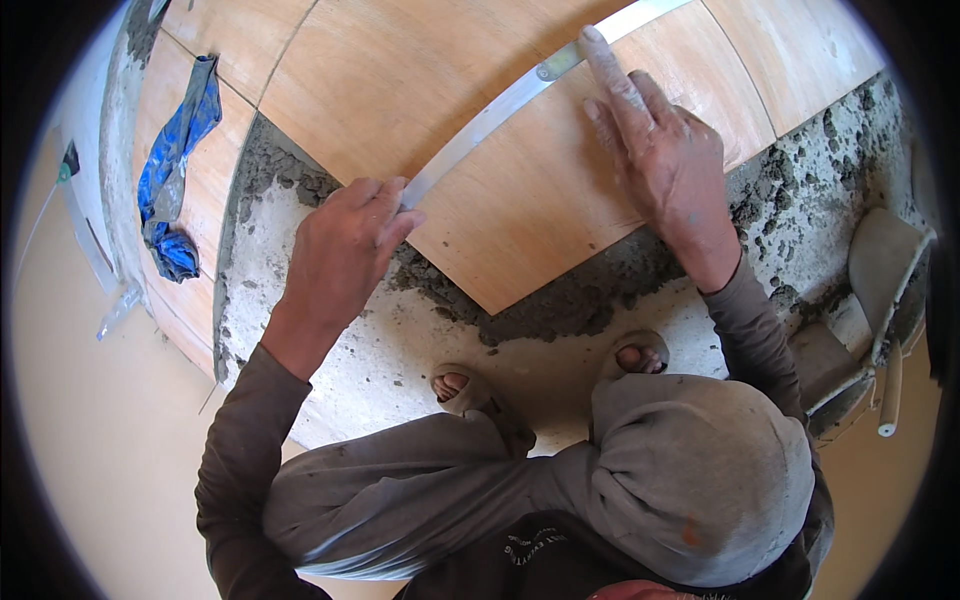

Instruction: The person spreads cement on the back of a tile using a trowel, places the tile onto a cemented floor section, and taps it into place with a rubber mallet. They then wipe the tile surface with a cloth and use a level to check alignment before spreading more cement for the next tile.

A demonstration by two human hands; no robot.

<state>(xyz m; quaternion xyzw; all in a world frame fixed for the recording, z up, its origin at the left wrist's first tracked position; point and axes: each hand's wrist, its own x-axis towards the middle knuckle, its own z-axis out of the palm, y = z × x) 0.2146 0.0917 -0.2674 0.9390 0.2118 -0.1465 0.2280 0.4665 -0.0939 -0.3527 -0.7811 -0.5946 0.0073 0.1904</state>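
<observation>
- Spirit level (520,95), a long pale metal bar with a small vial window near its upper part, lies flat and diagonally across the big wood-toned floor tile (480,150), running from about 8 o'clock up to 1 o'clock of the view.
- Left hand (345,250) is curled around the lower end of the level, fingers folded over it and thumb against the bar, at the tile's lower left edge.
- Right hand (665,150) is spread flat with the palm down on the tile, its index finger stretched out and touching the level just beside the vial; the other fingers rest on the tile surface.
- Mortar bed (560,305), grey and lumpy, shows along the tile's lower edges, at 6 o'clock of the tile, and continues as rough clumps toward 3 o'clock.
- Bare screed (400,350), pale and dusty, lies below the mortar, toward the person's feet.
- Sandalled toes (450,383) peek out at 6 o'clock, between the crouched knees in grey trousers (690,470).
- Neighbouring tiles (790,50) of the same colour sit at 12 and 1 o'clock, touching the big tile along thin joints.
- Blue rag (175,165) lies crumpled on a tile at 9 o'clock, well apart from both hands.
- Dirty trowel (880,330) rests at 3 o'clock beside the mortar.
</observation>
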